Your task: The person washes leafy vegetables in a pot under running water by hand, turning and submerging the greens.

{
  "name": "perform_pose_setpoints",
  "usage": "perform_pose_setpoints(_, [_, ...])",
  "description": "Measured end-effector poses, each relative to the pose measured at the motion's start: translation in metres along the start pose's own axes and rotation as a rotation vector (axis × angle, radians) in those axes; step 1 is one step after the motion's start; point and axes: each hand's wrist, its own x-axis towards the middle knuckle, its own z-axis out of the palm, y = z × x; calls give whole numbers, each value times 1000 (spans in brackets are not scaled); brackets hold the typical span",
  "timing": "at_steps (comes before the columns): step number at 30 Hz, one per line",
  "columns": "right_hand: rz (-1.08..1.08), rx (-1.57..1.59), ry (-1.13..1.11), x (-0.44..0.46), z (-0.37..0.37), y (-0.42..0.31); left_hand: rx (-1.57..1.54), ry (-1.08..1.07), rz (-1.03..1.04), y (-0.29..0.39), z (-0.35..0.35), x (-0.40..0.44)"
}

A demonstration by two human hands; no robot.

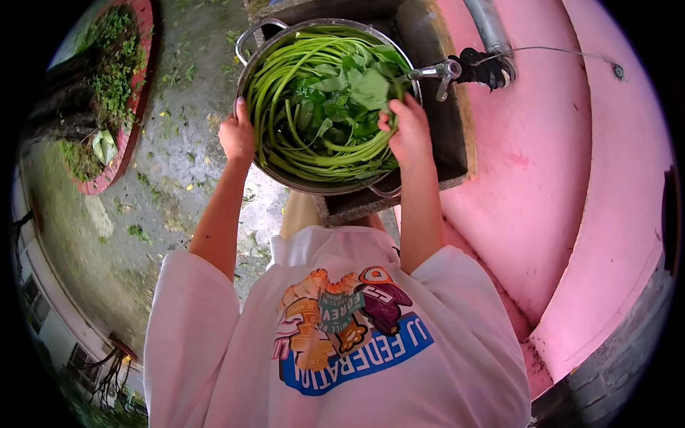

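Observation:
A round metal pot (321, 187) with loop handles rests over a stone sink (451, 135). Long green stems (275, 78) coil around its inside, with dark leaves (321, 107) heaped in the middle and right. My left hand (237, 135) grips the pot's left side, its thumb up at the rim. At the right side of the pot, my right hand (412, 128) has its fingers closed on some leafy greens (369, 87). A metal tap (437, 71) points toward the pot's right rim, just above my right hand.
A pink wall (528, 143) rises on the right, with a grey pipe (489, 28) and a wire by the tap. Wet concrete ground (193, 93) lies to the left. A red-edged planting bed (141, 64) stands farther left.

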Motion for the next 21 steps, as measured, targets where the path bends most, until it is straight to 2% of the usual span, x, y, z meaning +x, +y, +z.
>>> perform_pose_setpoints(2, [-181,66,5,-11,5,-5,-25,3,8,-3,1,0])
perform_pose_setpoints(3, [-181,63,6,-10,4,-1,-53,6,26,-2,1,0])
perform_pose_setpoints(5, [-114,162,199,-4,-3,15,-72,12,34,1,1,-1])
perform_pose_setpoints(6, [33,133,303,-1,-1,19,-62,3,10,3,1,-2])
perform_pose_setpoints(11, [-1,274,178,-12,16,11,15,-1,-10,-3,1,1])
perform_pose_setpoints(13, [-19,465,6,-30,32,4,-64,23,40,-5,4,2])
perform_pose_setpoints(14, [-77,405,43,-43,40,7,-64,22,40,-4,4,1])
perform_pose_setpoints(17, [-28,212,222,-52,30,37,-113,17,30,-1,0,-3])
perform_pose_setpoints(21, [66,257,81,-68,12,48,-35,-30,7,-3,-1,1])
